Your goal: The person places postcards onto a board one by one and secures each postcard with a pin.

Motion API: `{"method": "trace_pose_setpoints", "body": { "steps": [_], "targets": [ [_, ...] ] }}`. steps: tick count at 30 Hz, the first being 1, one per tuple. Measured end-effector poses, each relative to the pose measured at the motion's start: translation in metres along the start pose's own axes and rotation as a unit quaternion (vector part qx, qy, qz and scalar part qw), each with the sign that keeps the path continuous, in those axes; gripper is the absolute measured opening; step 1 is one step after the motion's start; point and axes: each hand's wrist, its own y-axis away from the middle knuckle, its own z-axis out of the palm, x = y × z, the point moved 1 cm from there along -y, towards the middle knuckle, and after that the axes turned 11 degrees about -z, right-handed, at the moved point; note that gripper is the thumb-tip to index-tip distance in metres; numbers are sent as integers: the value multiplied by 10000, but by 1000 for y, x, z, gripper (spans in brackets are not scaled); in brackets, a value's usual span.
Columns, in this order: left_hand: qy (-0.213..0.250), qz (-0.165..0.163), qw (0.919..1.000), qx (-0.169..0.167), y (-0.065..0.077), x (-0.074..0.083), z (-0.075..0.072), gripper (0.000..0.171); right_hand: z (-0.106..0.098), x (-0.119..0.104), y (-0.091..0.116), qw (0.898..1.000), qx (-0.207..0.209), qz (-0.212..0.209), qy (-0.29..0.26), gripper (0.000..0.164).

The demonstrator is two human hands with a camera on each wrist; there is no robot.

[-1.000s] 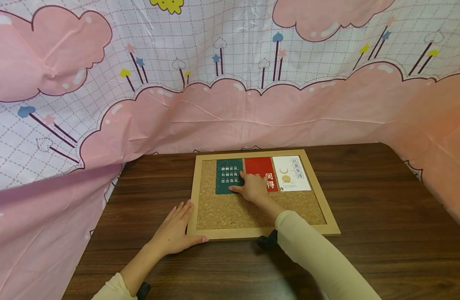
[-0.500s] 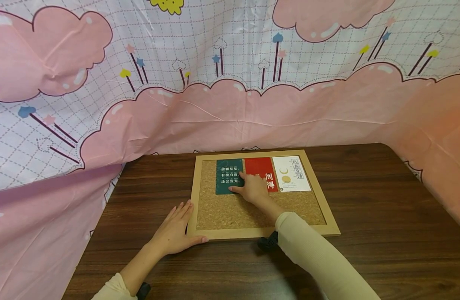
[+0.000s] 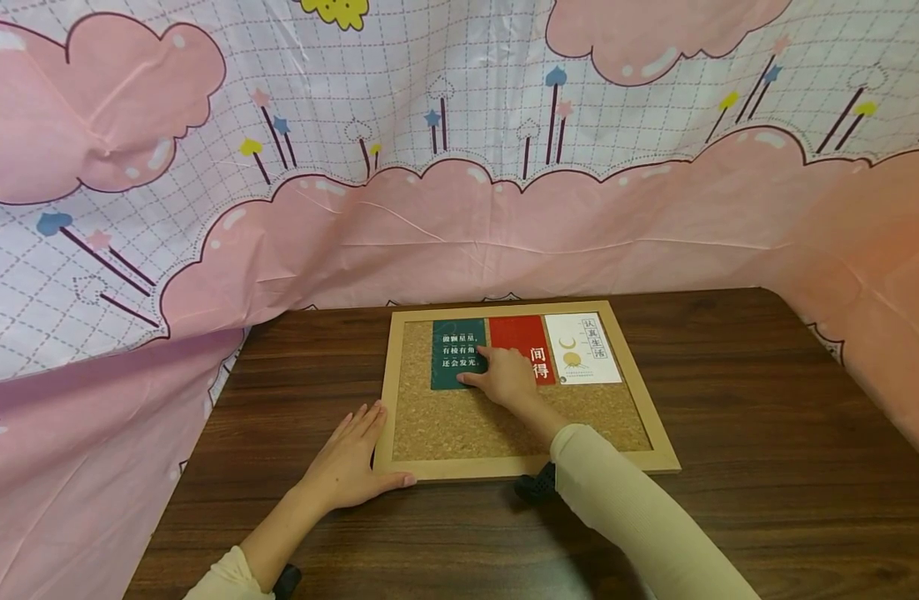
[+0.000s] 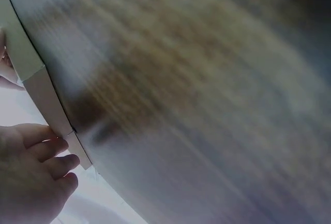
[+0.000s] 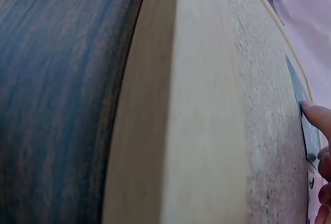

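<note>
A wood-framed cork board (image 3: 459, 429) lies on the table with a green card (image 3: 447, 354), a red card (image 3: 511, 327) and a white card (image 3: 605, 362) in a row along its far half. My left hand (image 3: 347, 467) rests at the near left corner, fingers extended along the frame's side and thumb along its front edge. My right hand (image 3: 507, 375) lies over the red card's lower left part. Its thumb and index finger, spread apart, touch the green card's right side. The right wrist view shows the thumb (image 5: 318, 115) on that card; its other fingers are bent.
The dark wooden table (image 3: 744, 417) extends around the board. Behind it and at both sides hangs a pink and white patterned cloth (image 3: 496, 225). A small round pin-like spot (image 3: 562, 380) marks the white card's lower left corner. A black wrist device (image 3: 536, 483) sits under my right wrist.
</note>
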Motion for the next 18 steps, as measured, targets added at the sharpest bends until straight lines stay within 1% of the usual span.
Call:
{"method": "trace_pose_setpoints", "body": {
  "steps": [6,11,18],
  "targets": [
    [-8,-2,10000,28,0,0,1,112,0,0,1,9999,93,-68,23,69],
    [35,-24,10000,-6,-1,0,1,113,0,0,2,9998,148,-117,-64,69],
    [68,-31,10000,-18,-2,-1,1,114,-6,-2,5,9983,350,-361,-277,68]
  ]
}}
